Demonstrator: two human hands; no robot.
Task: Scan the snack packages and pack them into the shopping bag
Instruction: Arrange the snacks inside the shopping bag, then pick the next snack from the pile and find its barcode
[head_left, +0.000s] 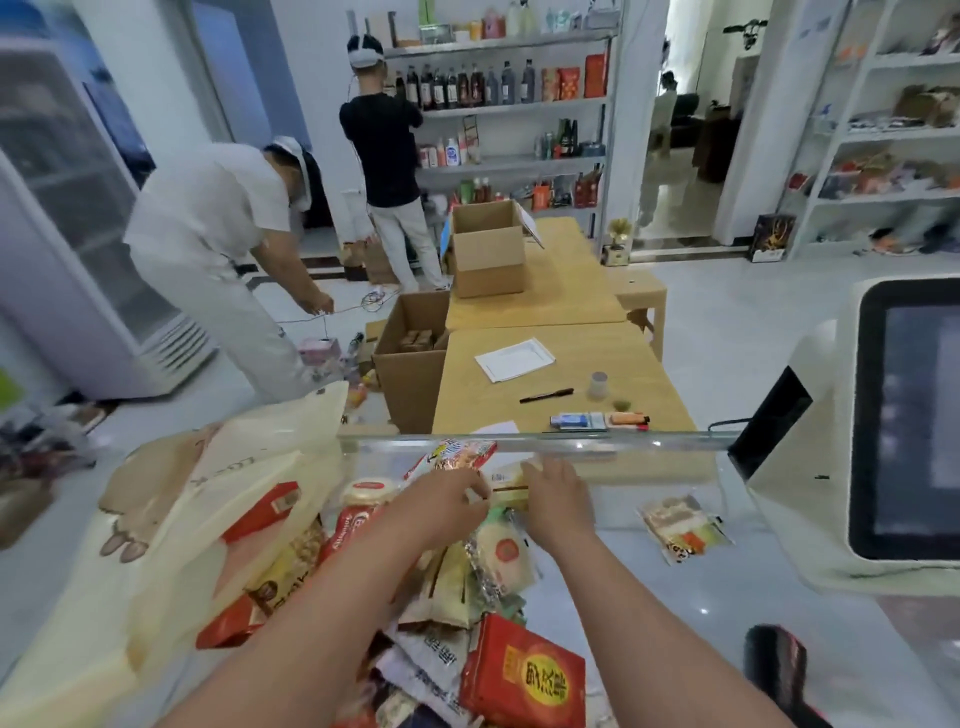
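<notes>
together both hands, left (451, 498) and right (557, 499), pinch a small crinkly packet (506, 480) above glossy heaped snack packages (467, 597).

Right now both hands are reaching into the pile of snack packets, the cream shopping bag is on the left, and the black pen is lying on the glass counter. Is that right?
Almost. The head view shows the black pen lying on the light wooden table beyond the glass counter, not on it. Both the left hand and right hand do reach into the snack packets, with the cream shopping bag on the left.

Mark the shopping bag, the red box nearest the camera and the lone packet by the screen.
shopping bag (171, 525), head view, cream side panel.
red box (524, 675), head view, top face.
lone packet (683, 527), head view, clear wrapper middle.
</notes>
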